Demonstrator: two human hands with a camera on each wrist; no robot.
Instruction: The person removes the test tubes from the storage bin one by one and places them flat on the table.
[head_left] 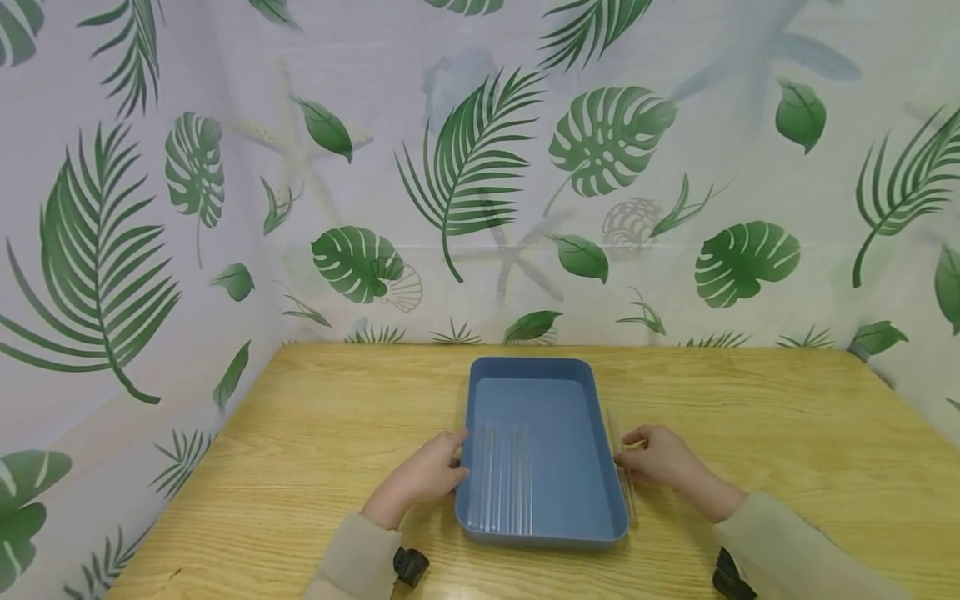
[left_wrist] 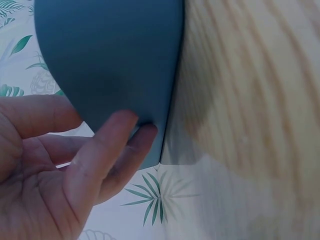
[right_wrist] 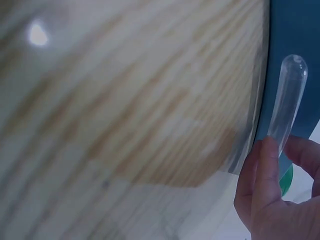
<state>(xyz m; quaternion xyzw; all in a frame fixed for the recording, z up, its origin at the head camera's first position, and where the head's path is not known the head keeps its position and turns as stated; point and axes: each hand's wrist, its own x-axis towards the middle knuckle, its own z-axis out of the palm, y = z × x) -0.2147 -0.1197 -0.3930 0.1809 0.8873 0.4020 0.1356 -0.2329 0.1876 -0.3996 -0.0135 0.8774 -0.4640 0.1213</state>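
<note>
A blue rectangular tray (head_left: pixel 570 458) lies on the table, with several clear test tubes (head_left: pixel 491 479) side by side along its left half. At its left wall is my left hand (head_left: pixel 429 468), its fingertips against the outside near the rim. The left wrist view shows loosely bent fingers (left_wrist: pixel 107 145) on that wall. Just outside the right wall, my right hand (head_left: pixel 660 458) pinches a clear test tube (right_wrist: pixel 289 95) between thumb and fingers. The tube's rounded end points away from the fingers in the right wrist view; its other end is hidden by the hand.
The wooden table (head_left: pixel 772 433) stretches to both sides of the tray. A white cloth (head_left: pixel 660 300) printed with green leaves hangs behind it and along the left side. Black wrist cameras (head_left: pixel 411 567) sit at both sleeves.
</note>
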